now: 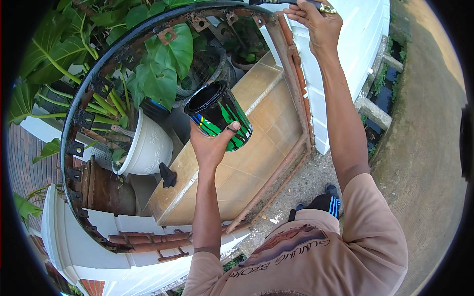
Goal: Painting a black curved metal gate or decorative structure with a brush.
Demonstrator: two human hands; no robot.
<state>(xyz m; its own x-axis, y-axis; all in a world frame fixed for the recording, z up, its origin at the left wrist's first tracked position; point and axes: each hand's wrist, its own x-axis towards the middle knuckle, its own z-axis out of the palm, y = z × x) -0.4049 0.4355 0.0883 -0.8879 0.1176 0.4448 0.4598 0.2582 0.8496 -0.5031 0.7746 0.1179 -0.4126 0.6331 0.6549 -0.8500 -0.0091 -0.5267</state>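
A paint can, green and streaked with black drips, is gripped from the near side by my left hand, its thumb across the front. Black paint coats the can's open mouth, and dark smears mark my thumb. At the top edge my right hand is raised, its fingers closed on a dark-handled paintbrush, mostly cut off by the picture's edge. Just left of that hand runs a curved metal frame, glossy black along its rim, with rusty brackets inside. Its straight right section is rusty reddish brown.
A tan tiled ledge lies below the can, with a black cloth-like scrap on it. Left stand a white plant pot, a brown clay pot and large leaves. A white wall and concrete pavement are right.
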